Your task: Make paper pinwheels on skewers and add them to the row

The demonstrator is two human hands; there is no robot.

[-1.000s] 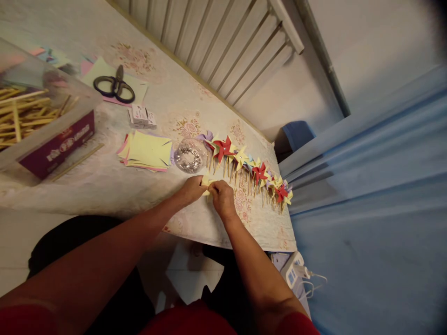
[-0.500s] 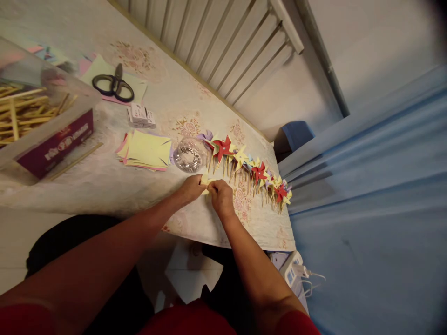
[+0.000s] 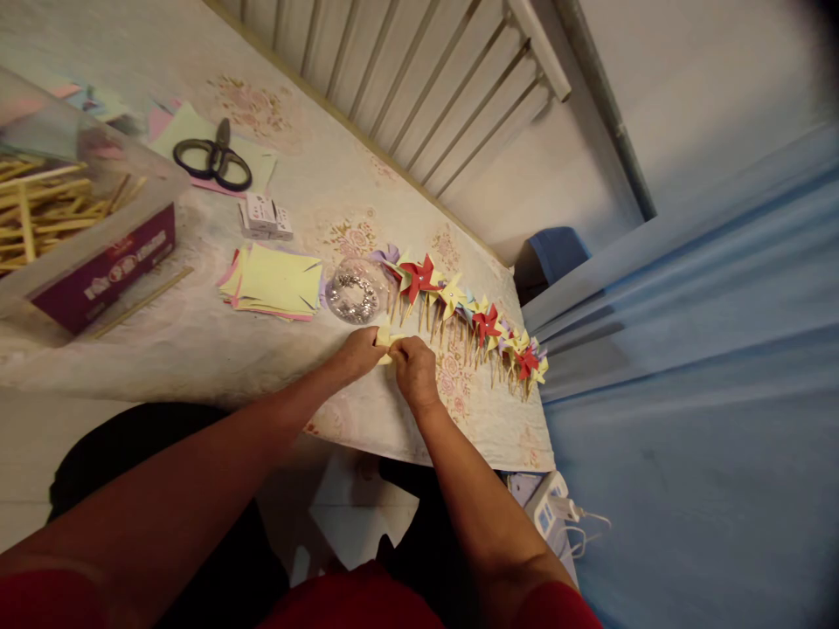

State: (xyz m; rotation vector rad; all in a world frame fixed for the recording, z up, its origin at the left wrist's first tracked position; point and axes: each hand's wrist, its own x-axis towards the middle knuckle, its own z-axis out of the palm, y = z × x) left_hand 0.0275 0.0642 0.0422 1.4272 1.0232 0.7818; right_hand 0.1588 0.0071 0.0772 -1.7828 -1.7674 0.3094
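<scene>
Between my two hands is a small yellow paper pinwheel [image 3: 386,337], partly hidden by my fingers. My left hand [image 3: 361,351] is closed on its left side. From the right, my right hand [image 3: 415,365] pinches it near the middle; whether a pin or stick is also in those fingers I cannot make out. Just beyond my hands sits a clear round dish [image 3: 354,293] of shiny metal pins. A row of finished pinwheels [image 3: 486,325] on sticks, red, yellow and purple, lies to the right. Left of the dish is a stack of cut yellow paper squares [image 3: 279,279].
A clear plastic bin [image 3: 131,210] of wooden sticks stands at the left, with a loose stick [image 3: 144,301] beside it. Black-handled scissors [image 3: 213,160] lie on coloured paper, near small white boxes [image 3: 264,216]. A power strip [image 3: 549,504] is by the table's right corner.
Hardly anything differs. My hands have shifted very slightly around the yellow pinwheel, and both keep their hold on it.
</scene>
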